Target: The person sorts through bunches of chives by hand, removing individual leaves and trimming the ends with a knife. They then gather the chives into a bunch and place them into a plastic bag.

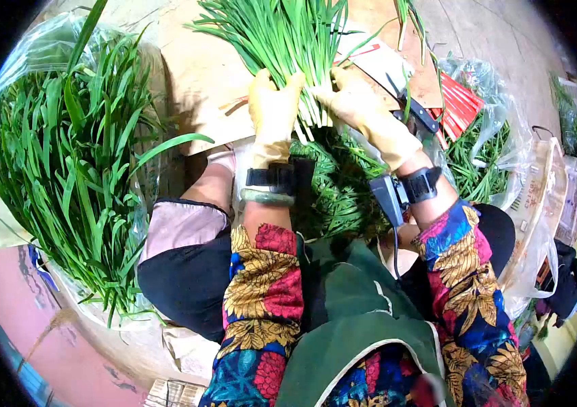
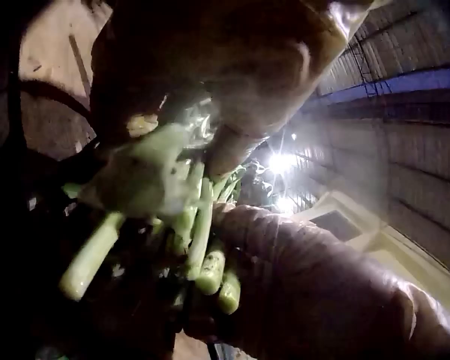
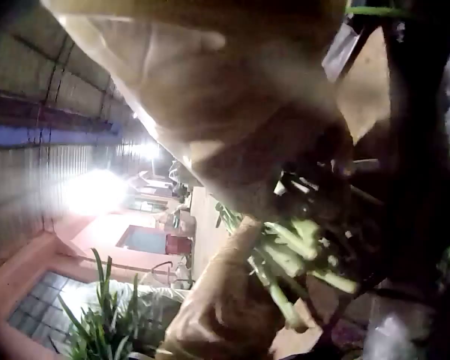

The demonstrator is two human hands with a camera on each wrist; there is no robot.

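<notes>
Both hands wear pale yellow gloves and grip one bunch of chive-like greens [image 1: 285, 41], whose long leaves spread away from me. My left hand [image 1: 273, 112] holds the left side near the base. The right hand [image 1: 364, 112] grips the lower right side, its fingers at the pale stalk ends. Those cut stalks [image 2: 202, 240] poke out between the gloves in the left wrist view, one of them standing apart from the others. In the right wrist view the stalk ends [image 3: 289, 251] form a cluster beside the gloved fingers; the leaves are mostly hidden there.
A large heap of greens [image 1: 71, 163] in clear plastic stands at the left. Under the bunch lies a tan board [image 1: 193, 74]. A black-handled knife [image 1: 424, 117] and red-and-white strips [image 1: 459, 108] lie right of the hands. Bagged greens [image 1: 482, 159] sit farther right, with feathery trimmings [image 1: 336, 190] below.
</notes>
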